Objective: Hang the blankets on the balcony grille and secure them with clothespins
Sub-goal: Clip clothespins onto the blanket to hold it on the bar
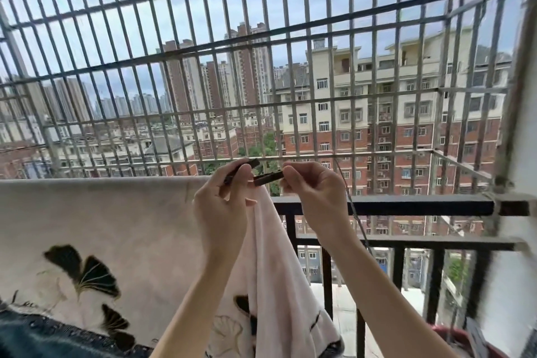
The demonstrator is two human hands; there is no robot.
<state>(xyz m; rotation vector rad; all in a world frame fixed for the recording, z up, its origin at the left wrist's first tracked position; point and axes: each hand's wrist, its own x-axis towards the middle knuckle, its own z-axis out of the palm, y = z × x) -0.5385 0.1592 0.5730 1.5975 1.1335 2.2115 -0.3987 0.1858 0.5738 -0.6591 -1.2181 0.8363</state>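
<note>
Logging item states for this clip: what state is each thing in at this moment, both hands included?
Blanket: draped over the black railing, right edge hanging bunched, no clothespin visible on it.
Left clothespin: pinched in the left hand, not on the blanket.
Right clothespin: pinched in the right hand, its tip close to the other clothespin.

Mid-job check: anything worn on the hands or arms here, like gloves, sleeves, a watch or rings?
Nothing worn shows. The left hand and right hand are ungloved, with no rings visible. The left forearm and right forearm are bare down to the frame's edge: no sleeve, watch or bracelet in view.
</note>
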